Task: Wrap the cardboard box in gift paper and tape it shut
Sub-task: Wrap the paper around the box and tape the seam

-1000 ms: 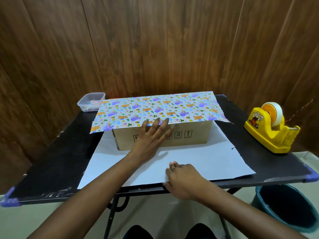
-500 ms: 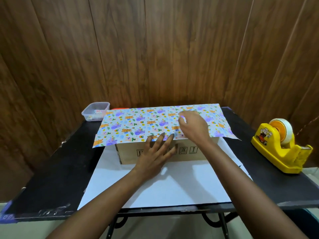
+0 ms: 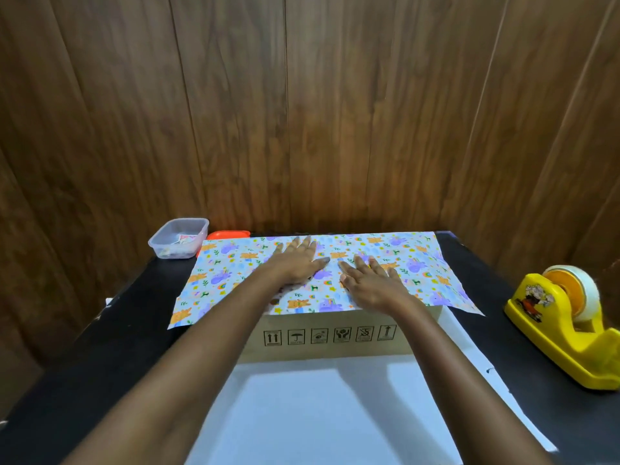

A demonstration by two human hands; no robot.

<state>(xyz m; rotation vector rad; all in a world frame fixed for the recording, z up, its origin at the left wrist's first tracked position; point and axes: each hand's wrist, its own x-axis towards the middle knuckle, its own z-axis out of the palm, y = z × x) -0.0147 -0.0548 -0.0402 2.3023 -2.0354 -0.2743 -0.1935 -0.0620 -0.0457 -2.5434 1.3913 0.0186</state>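
Both hands flat on the printed flap: left hand (image 3: pixel 297 263) with fingers spread, right hand (image 3: pixel 369 283) with fingers straight and loosely together. Neither pinches anything; both press the gift paper (image 3: pixel 419 266) onto the top of the cardboard box (image 3: pixel 335 344). Box sits mid-frame on the black tabletop (image 3: pixel 127 317), brown, long side facing me with a row of black handling symbols. Paper is pale blue with a purple and orange animal print, and its plain white underside (image 3: pixel 318 414) runs from under the box toward the bottom of the frame. The flap overhangs both box ends, corners free. My read: paper is thin, light, creases easily, could tear on a sharp tug and may slide on the box top once pressure lifts — I'd leave one palm on it. Box looks stiff, takes pressing fine. I'd take hold at the near white edge, bottom centre, pinching lightly. Yellow tape dispenser (image 3: pixel 567 333) at right edge, clear plastic tub (image 3: pixel 179 238) left of centre by the wall
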